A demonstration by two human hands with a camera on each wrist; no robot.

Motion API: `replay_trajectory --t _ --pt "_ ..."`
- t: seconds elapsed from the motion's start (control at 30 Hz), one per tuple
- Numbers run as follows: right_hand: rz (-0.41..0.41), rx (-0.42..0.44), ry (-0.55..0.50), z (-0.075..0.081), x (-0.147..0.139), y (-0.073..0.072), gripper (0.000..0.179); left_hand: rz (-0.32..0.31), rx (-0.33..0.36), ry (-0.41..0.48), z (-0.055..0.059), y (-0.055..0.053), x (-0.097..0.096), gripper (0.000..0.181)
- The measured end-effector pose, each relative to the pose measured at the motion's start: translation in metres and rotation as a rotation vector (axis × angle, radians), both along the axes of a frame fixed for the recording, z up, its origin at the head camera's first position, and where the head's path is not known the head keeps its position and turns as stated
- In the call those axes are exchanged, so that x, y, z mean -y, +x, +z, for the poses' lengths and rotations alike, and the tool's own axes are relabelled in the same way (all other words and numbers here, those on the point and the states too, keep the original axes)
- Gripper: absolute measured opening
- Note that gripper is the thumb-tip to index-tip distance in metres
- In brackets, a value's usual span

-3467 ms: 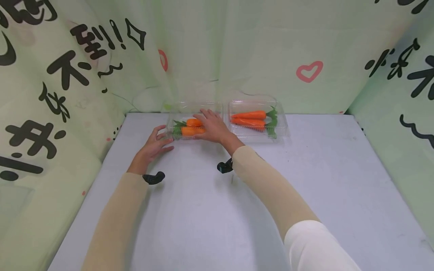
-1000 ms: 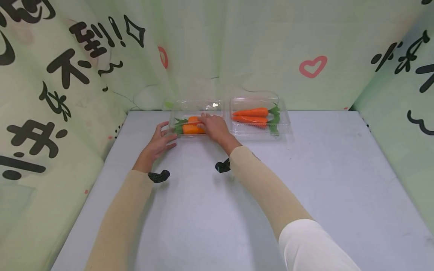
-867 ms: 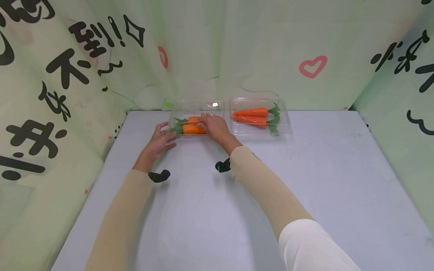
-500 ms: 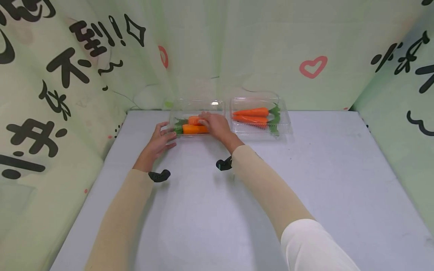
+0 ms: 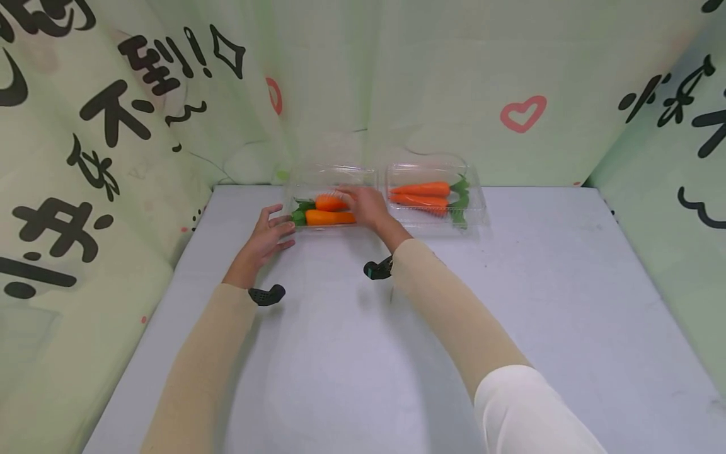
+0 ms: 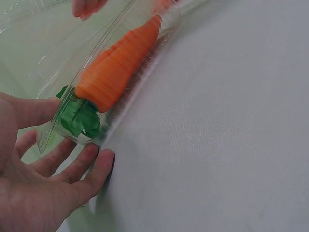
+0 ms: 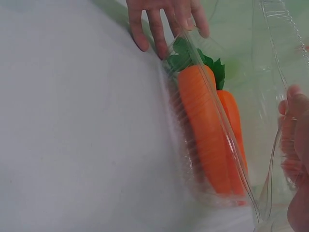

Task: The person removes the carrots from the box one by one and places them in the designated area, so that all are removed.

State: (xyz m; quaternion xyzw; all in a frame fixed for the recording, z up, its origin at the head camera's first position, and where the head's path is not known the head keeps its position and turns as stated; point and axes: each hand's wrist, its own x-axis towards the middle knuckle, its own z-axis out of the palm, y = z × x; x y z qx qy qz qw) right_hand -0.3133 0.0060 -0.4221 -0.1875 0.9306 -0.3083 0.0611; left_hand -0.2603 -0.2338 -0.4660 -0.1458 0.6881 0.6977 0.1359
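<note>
In the head view, a clear plastic clamshell container [image 5: 334, 176] stands at the table's far edge. Inside it lie two orange carrots with green leaves, a front carrot [image 5: 329, 217] and a rear carrot [image 5: 331, 202]. At the container's left end is my left hand [image 5: 265, 238], fingers spread. Its thumb touches the rim in the left wrist view, and the other fingertips rest against the lower outside. My right hand [image 5: 367, 205] is over the right end. In the right wrist view, its thumb and fingers pinch the ribbed edge of the clear lid [image 7: 288, 162]; part of the grip is hidden.
To the right stands a second clear container [image 5: 476, 211] holding two carrots [image 5: 422, 189], leaves to the right. A printed pale green curtain [image 5: 431, 94] surrounds the white table [image 5: 539, 302] at the back and sides. Black wrist cameras [image 5: 266, 295] sit on both wrists.
My right hand has shifted right along the left container, uncovering more of both carrots. Ribbed plastic now shows over the rear carrot. Over the last second my left hand has stayed in place.
</note>
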Motion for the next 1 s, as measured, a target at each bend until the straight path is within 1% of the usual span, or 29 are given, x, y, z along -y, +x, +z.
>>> replay_trajectory --t 0.17,0.3,0.43,0.57,0.67,0.77,0.9,1.0 --pt "-0.019 0.044 -0.065 0.003 -0.003 -0.001 0.042 0.001 0.008 -0.003 -0.001 0.000 0.001 0.068" --pt "-0.036 0.094 -0.105 0.005 -0.004 -0.003 0.042 -0.005 -0.002 -0.006 -0.001 0.000 0.002 0.068" --pt "-0.056 0.115 -0.144 0.006 -0.003 -0.005 0.044 -0.020 -0.019 -0.010 -0.002 0.000 0.001 0.068" --pt "-0.049 0.122 -0.144 0.006 0.000 -0.006 0.044 -0.030 -0.023 -0.007 -0.003 -0.001 -0.001 0.068" --pt "-0.033 0.124 -0.122 0.006 0.001 -0.005 0.043 -0.023 -0.019 -0.003 -0.004 -0.002 -0.003 0.068" --pt "-0.001 0.101 -0.089 0.007 0.001 -0.005 0.043 -0.017 -0.016 0.002 -0.003 -0.002 -0.003 0.070" --pt "0.077 0.052 0.007 0.010 0.002 -0.002 0.046 -0.012 -0.017 0.006 -0.001 0.000 -0.002 0.071" --pt "0.121 0.010 0.081 0.011 0.004 0.001 0.051 -0.010 -0.021 -0.004 -0.001 0.001 -0.001 0.070"
